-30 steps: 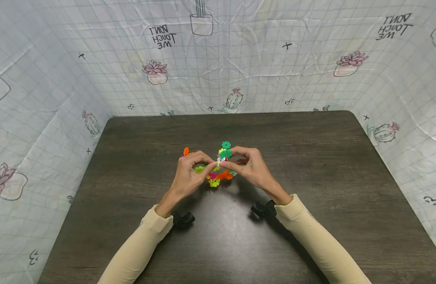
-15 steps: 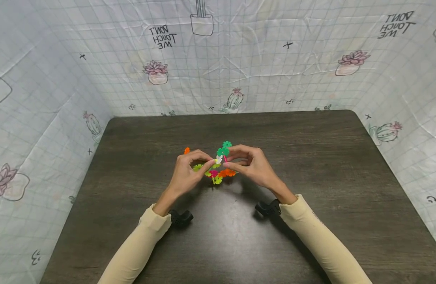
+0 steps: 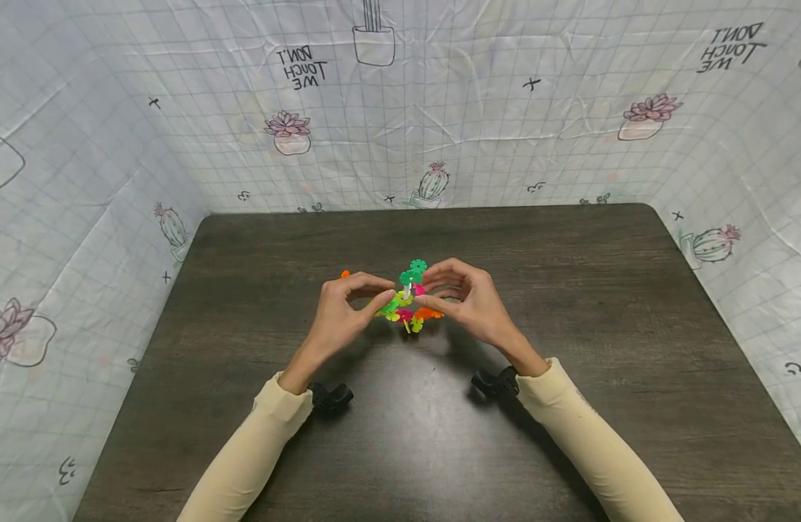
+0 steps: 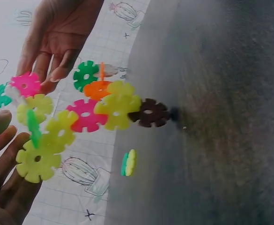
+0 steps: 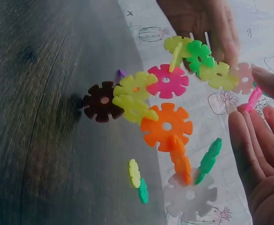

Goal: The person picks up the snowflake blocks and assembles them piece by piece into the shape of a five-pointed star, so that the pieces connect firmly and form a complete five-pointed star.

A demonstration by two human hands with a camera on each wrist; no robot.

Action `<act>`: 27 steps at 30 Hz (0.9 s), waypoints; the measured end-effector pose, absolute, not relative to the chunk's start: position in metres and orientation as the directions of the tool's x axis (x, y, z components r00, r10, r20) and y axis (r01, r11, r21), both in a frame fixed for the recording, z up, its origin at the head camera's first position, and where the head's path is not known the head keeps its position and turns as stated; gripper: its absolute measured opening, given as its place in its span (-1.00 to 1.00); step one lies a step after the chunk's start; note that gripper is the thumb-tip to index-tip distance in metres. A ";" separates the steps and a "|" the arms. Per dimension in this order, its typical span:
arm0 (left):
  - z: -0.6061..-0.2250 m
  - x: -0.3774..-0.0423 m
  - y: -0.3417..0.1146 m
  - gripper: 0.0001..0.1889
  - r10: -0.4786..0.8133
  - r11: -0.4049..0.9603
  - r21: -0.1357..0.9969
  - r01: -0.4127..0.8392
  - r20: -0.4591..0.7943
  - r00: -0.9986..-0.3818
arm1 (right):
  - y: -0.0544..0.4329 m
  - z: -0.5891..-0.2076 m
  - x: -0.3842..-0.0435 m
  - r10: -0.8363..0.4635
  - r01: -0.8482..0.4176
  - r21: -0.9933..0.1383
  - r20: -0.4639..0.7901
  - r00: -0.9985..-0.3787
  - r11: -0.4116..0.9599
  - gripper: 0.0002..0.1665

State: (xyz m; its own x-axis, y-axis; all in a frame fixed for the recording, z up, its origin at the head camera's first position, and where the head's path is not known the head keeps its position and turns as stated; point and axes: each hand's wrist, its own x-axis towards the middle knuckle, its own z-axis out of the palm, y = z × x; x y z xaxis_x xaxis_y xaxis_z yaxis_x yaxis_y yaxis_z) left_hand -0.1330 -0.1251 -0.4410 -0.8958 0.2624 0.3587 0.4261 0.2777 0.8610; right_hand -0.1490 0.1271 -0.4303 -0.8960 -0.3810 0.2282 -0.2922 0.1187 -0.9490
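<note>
A branching build of slotted snowflake discs stands between the hands, with a brown disc (image 5: pixel 104 101) low at the table. The right hand (image 3: pixel 468 301) pinches a pink disc (image 5: pixel 254 97) near the upper end between thumb and fingers. Beside that sits a pale disc (image 5: pixel 244 78), then yellow ones and a green disc (image 5: pixel 200 56). The left hand (image 3: pixel 348 304) curves around the other side, its thumb and fingertips apart and right by a yellow disc (image 4: pixel 35 108). An orange disc (image 5: pixel 166 127) and a clear disc (image 5: pixel 190 194) branch off lower down.
Behind the left hand an orange disc (image 3: pixel 345 274) shows in the head view. A yellow-and-green pair of discs (image 4: pixel 129 162) appears apart from the build in the left wrist view. Patterned fabric (image 3: pixel 400 109) encloses the back and sides of the dark table (image 3: pixel 243 246).
The build has turned and shifted slightly right. The left thumb and forefinger have parted from their pinch on a small yellow part. The right hand has moved slightly right.
</note>
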 end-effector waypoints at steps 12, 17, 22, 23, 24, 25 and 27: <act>-0.418 -0.143 -0.116 -0.82 0.297 0.248 0.837 0.488 0.413 -0.861 | 0.124 -0.422 -0.149 -0.405 -0.363 -0.915 0.268 -0.874 0.176 -0.62; -0.419 -0.144 -0.116 -0.89 0.302 0.251 0.835 0.489 0.413 -0.859 | 0.123 -0.420 -0.149 -0.412 -0.381 -0.905 0.279 -0.867 0.190 -0.62; -0.421 -0.143 -0.116 -0.91 0.280 0.248 0.838 0.486 0.418 -0.864 | 0.123 -0.417 -0.152 -0.432 -0.399 -0.897 0.288 -0.855 0.192 -0.60; -0.421 -0.143 -0.116 -0.91 0.272 0.247 0.841 0.482 0.417 -0.867 | 0.123 -0.417 -0.153 -0.440 -0.402 -0.895 0.287 -0.851 0.194 -0.60; -0.422 -0.143 -0.117 -0.91 0.264 0.243 0.844 0.477 0.416 -0.870 | 0.124 -0.416 -0.155 -0.447 -0.403 -0.893 0.284 -0.848 0.198 -0.60; -0.423 -0.143 -0.118 -0.92 0.257 0.241 0.848 0.472 0.414 -0.873 | 0.125 -0.415 -0.157 -0.451 -0.404 -0.892 0.282 -0.847 0.201 -0.62; -0.424 -0.142 -0.119 -0.92 0.246 0.238 0.853 0.465 0.411 -0.878 | 0.127 -0.414 -0.164 -0.452 -0.398 -0.895 0.276 -0.848 0.200 -0.67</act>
